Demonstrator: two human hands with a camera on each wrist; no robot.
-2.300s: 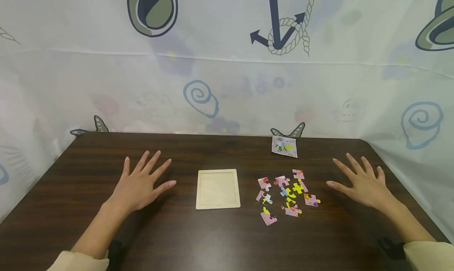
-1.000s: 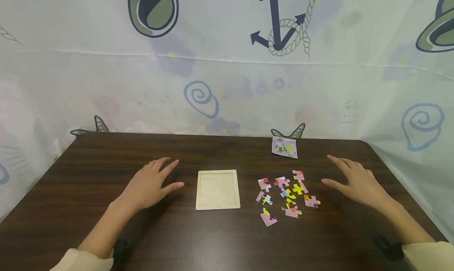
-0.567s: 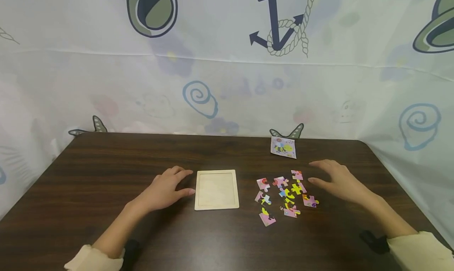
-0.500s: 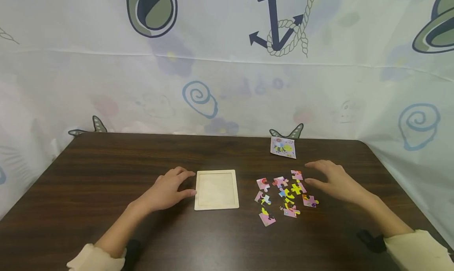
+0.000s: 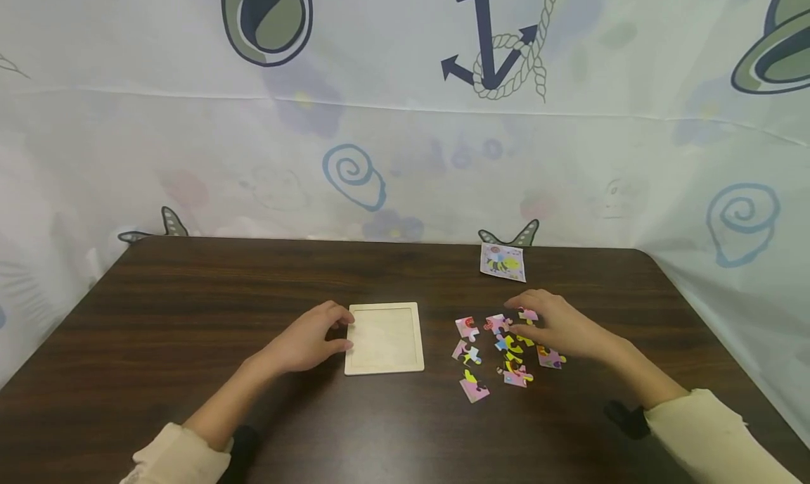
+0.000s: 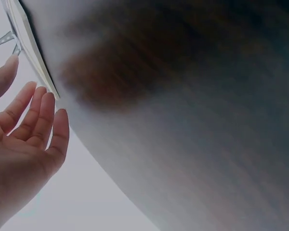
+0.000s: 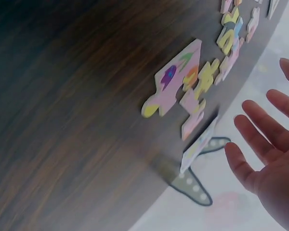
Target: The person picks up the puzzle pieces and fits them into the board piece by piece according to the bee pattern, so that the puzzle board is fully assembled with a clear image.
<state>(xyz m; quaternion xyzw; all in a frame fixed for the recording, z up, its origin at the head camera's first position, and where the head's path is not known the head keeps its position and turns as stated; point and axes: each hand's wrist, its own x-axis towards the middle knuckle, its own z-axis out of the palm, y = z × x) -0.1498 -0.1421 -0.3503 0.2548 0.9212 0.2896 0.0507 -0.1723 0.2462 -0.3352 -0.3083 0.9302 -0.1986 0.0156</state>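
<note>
Shallow wooden tray (image 5: 384, 338) flat on dark counter (image 5: 380, 435), pale floor showing inside its rim; jigsaw pieces (image 5: 517, 378) lie loose outside it, to the right. Left hand (image 5: 306, 341) at tray's left edge, relaxed, thumb and fingers parted, contact unclear. Right hand (image 5: 565, 324) over the farther pieces, fingers apart, gripping nothing visible.

In front of the square pale wooden tray (image 5: 384, 339), the dark brown tabletop (image 5: 405, 431) leaves free passage. The left grip (image 5: 309, 340) blocks the tray's left edge; to its right, flat pink-and-yellow puzzle pieces (image 5: 510, 345) and the right grip (image 5: 563, 326) obstruct.
</note>
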